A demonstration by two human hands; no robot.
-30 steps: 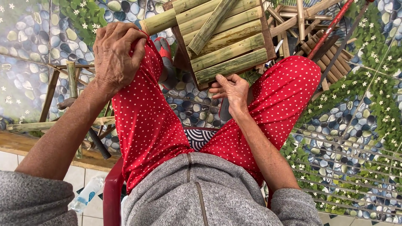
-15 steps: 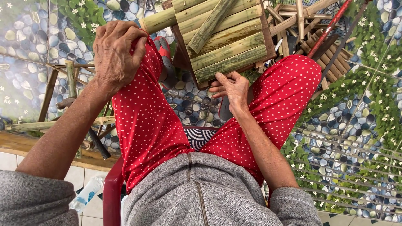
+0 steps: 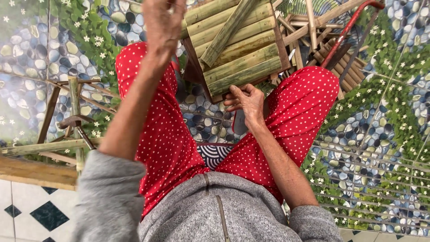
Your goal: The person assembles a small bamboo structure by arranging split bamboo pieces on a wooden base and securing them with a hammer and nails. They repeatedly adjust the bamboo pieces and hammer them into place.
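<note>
Bamboo panel (image 3: pixel 237 49) propped between the knees so both hands can reach it; right hand (image 3: pixel 245 102) sits at its lower edge, fingers curled loosely, touching the frame to steady it. Left hand (image 3: pixel 163 20) raised near the panel's top corner, fingers cut off by the frame edge, can't tell if gripping; loose bamboo stick (image 3: pixel 226 31) lies diagonally across the slats

The left hand (image 3: pixel 163 20) was raised high, its fingers (image 3: pixel 172 38) loosely curled. The right hand (image 3: pixel 246 102) hung low, palm up, fingers (image 3: pixel 233 96) bent inward.
</note>
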